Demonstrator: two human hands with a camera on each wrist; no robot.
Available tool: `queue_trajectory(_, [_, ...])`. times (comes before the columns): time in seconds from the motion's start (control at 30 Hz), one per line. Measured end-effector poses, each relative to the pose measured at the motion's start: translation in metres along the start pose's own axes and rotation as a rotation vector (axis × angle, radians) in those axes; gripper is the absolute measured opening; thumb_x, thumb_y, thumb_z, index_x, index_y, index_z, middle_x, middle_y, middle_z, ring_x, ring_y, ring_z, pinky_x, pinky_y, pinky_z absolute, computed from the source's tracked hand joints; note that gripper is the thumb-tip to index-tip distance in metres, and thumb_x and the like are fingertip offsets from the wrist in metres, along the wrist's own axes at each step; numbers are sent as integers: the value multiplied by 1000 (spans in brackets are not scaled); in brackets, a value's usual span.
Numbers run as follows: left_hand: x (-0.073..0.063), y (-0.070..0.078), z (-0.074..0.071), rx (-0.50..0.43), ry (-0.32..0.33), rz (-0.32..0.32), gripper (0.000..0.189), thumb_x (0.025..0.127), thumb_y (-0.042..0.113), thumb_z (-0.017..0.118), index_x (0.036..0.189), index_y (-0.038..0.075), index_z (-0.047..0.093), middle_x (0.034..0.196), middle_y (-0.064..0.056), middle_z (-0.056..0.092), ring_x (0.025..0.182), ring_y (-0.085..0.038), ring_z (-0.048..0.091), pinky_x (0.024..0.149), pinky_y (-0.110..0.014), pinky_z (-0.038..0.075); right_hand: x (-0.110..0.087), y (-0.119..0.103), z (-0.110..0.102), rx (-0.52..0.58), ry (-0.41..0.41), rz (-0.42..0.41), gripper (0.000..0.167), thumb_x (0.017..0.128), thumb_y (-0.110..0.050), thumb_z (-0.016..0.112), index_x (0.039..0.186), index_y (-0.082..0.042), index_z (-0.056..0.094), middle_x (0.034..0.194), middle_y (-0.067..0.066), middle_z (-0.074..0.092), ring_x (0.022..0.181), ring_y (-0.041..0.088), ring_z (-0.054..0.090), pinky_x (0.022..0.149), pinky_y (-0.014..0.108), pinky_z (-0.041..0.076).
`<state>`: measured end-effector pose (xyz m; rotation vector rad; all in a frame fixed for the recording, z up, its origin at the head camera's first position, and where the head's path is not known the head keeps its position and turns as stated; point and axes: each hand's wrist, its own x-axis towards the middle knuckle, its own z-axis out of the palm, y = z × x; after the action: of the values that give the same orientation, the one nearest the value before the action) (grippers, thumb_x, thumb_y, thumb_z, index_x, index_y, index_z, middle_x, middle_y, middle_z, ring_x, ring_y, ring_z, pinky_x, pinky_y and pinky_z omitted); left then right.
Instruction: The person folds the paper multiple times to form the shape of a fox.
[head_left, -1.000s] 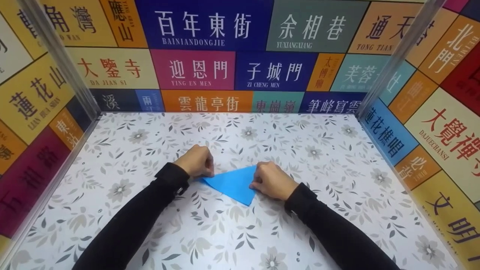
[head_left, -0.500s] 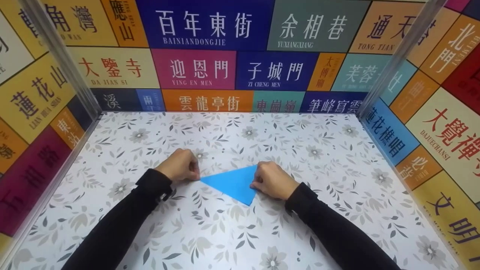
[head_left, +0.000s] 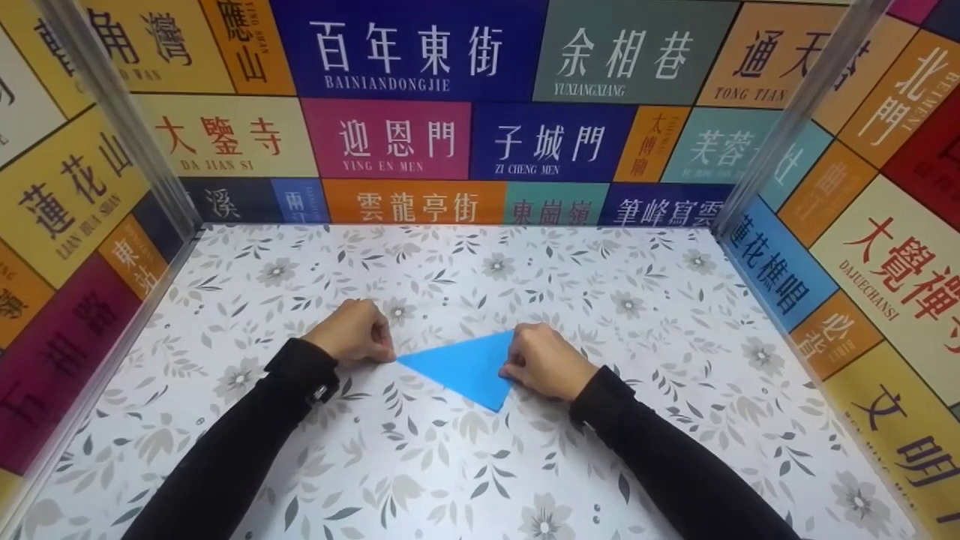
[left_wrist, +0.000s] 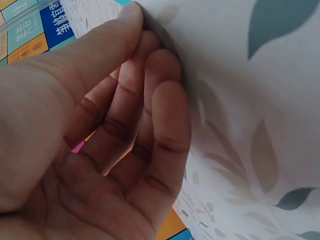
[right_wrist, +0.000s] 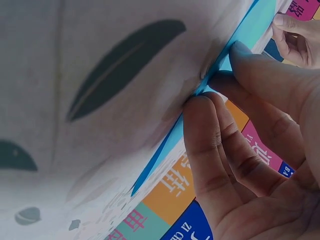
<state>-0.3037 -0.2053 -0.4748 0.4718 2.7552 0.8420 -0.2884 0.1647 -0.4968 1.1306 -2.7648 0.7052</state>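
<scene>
Nearest, black sleeves (head_left: pixel 210 450) reach in from 7 and 5 o'clock over the floral desk (head_left: pixel 442 480). The blue paper (head_left: pixel 461 365), triangular in outline, lies around the desk's middle, its narrow tip pointing to 9 o'clock and its long axis running from 9 to 3. At its 3 o'clock end the right hand (head_left: pixel 547 361), fingers curled, pinches the short edge. The left hand (head_left: pixel 349 330) has just slid outward to the tip, thumb and forefinger brought together, seemingly nipping it; the paper's long edges now show, with both ends held. Beyond, at 12 o'clock, stand coloured lettered panels (head_left: pixel 386 140)
</scene>
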Motion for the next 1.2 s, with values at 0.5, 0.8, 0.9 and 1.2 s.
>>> queue_trajectory(0.5, [-1,-1,1,3,-2,20,12,92,10,97,90,6,86,81,-6,80,73,-14,63,77,-29,52,1,-2,-1,0,-18,44,22,92,-12,99,76,-9,84,85,4,73,74,9,61,69,27,56])
queue_trajectory(0.8, [0,6,6,4,11,16,12,89,2,95,92,9,85,84,-4,79,77,-17,67,81,-33,56,2,-4,-1,3,-36,40,17,92,-12,99,81,-7,86,86,5,73,73,9,61,68,26,57])
queue_trajectory(0.9, [2,11,8,27,39,27,13,89,0,93,93,9,86,87,-5,80,80,-18,69,82,-35,57,2,-4,0,-2,-28,33,17,92,-11,99,81,-7,86,86,5,73,73,10,62,68,27,58])
queue_trajectory(1.2, [6,33,20,65,122,80,9,94,9,95,94,13,86,91,-3,83,86,-21,72,89,-44,61,1,-2,0,-3,-16,31,17,91,-12,100,82,-7,87,86,5,73,75,11,63,69,27,60])
